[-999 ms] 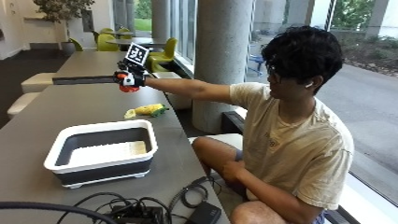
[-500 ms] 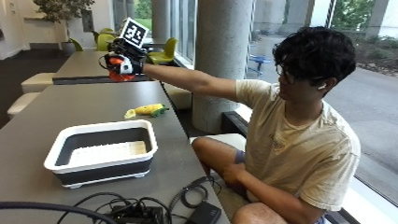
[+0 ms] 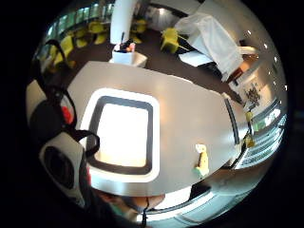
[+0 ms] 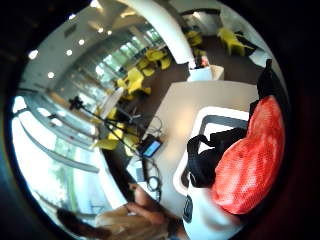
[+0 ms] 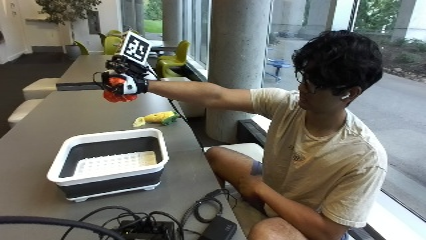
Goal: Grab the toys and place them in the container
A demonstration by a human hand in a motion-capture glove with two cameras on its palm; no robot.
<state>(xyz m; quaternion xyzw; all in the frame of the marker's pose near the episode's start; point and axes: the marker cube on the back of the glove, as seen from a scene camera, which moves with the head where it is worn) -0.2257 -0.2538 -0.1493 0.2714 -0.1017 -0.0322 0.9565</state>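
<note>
Holding my grip (image 5: 122, 84) curled around a red toy (image 4: 247, 160), I see the container (image 5: 110, 167) below it, a corn toy (image 5: 157, 118) beyond on the desk (image 5: 40, 130).

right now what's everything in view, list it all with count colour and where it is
container: 1, white rim with dark walls, on the grey table near the person, nothing inside it
red toy: 1, red-orange, held in the gloved hand, up in the air above the table
corn toy: 1, yellow with green end, lying on the table beyond the container, near the table edge
table: 1, grey, long
cables and devices: a tangle, black, on the near end of the table
right hand: 1, black glove, arm stretched out, fingers curled round the red toy
</note>
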